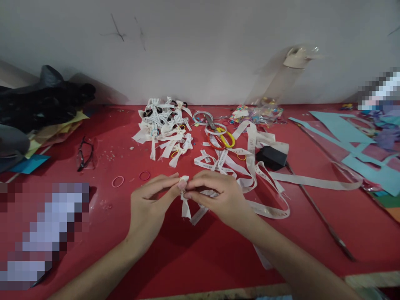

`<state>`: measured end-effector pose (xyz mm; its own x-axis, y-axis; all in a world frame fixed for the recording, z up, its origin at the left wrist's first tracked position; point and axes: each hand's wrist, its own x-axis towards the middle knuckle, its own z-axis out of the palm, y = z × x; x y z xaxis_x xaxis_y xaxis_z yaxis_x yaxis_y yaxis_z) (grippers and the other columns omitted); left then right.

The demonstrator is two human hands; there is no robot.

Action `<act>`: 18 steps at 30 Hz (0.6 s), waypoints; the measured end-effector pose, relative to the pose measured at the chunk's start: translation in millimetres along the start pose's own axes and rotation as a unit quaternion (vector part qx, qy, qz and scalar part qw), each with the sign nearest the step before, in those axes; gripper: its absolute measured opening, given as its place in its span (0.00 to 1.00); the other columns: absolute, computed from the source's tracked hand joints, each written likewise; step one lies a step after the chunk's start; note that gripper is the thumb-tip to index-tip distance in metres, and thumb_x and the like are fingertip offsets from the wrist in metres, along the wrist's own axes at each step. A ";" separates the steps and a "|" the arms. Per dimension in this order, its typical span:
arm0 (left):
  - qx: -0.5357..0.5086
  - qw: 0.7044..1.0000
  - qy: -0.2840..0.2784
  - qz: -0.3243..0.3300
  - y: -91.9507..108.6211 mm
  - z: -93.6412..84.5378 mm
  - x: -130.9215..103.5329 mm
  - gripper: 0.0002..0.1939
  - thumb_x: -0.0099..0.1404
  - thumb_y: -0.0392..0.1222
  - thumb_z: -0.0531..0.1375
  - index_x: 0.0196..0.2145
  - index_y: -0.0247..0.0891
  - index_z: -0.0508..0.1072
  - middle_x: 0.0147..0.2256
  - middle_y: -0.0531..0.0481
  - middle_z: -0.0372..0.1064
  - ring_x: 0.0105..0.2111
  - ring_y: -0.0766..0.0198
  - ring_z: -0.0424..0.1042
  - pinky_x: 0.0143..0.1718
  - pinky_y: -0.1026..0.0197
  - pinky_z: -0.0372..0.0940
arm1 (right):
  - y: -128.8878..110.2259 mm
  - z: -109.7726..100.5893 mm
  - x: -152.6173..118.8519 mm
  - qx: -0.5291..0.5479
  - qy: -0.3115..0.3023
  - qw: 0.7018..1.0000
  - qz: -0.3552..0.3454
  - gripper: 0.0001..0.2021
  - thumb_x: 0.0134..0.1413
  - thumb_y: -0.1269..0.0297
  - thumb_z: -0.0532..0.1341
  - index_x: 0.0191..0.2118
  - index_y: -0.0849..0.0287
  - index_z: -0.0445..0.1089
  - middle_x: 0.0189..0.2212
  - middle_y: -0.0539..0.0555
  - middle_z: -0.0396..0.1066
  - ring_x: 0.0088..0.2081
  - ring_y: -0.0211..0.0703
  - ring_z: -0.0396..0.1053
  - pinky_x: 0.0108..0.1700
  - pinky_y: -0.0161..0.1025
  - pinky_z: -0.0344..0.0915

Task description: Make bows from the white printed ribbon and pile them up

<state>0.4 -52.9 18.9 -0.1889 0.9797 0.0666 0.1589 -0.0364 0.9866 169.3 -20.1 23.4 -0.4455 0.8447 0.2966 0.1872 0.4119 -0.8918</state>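
- The white ribbon piece (185, 207) is short, narrow and soft, bunched and creased at its upper part, with a loose tail hanging towards 6 o'clock; it is held above the red tabletop (193, 258), at the centre of the clock.
- Two bare hands meet at it: the left hand (153, 198) pinches its bunched part between thumb and fingers from 9 o'clock, and the right hand (220, 189) pinches it from 3 o'clock.
- Towards 9 to 10 o'clock lie two pink bands (113, 183), apart from each other.
- At 11 o'clock sits one pile of ribbon bows (164, 123), too tangled to count, with dark and yellow bands showing.
- At 1 o'clock lies one pair of scissors (212, 123), with one red and one yellow handle loop, among two pale rings (207, 131).
- From 1 to 3 o'clock runs loose printed ribbon (251, 143), its strips overlapping too much to count.
- At 2 o'clock rests one black block (271, 158); one thin rod (315, 206) slants from there towards 4 o'clock.
- Farther out are one pair of glasses (85, 156) at 10 o'clock, one clear bottle (289, 77) at 1, and light-blue sheets (346, 129) between 2 and 3.
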 end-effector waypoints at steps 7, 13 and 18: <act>0.029 0.999 -0.022 0.014 4.3 2.8 2.5 0.05 0.57 0.43 0.66 0.33 0.46 0.82 0.29 0.53 0.75 0.30 0.66 0.71 0.34 0.66 0.65 | -0.6 2.7 -1.4 0.008 -0.013 0.999 0.052 0.03 0.54 0.72 0.61 0.33 0.58 0.71 0.33 0.51 0.73 0.35 0.37 0.70 0.38 0.33 0.67; -0.026 0.999 -0.042 -0.010 3.5 1.0 3.6 0.05 0.57 0.41 0.67 0.34 0.44 0.82 0.26 0.54 0.73 0.27 0.69 0.69 0.30 0.68 0.64 | 1.5 4.8 0.6 0.145 -0.023 0.980 0.135 0.02 0.52 0.68 0.62 0.31 0.59 0.68 0.25 0.46 0.69 0.27 0.32 0.66 0.30 0.30 0.64; -0.113 0.990 -0.061 -0.055 -0.4 0.8 3.7 0.04 0.56 0.38 0.68 0.32 0.41 0.82 0.25 0.54 0.71 0.27 0.70 0.68 0.28 0.70 0.63 | 3.8 6.0 0.7 0.173 -0.020 0.974 0.146 0.03 0.50 0.69 0.63 0.31 0.60 0.68 0.25 0.47 0.69 0.25 0.31 0.65 0.29 0.29 0.64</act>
<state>0.5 -49.0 18.6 -0.0728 0.9962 -0.0483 -0.0788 0.0426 0.9960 164.5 -20.0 18.2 -0.4528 0.8916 0.0058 0.0077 0.0104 -0.9999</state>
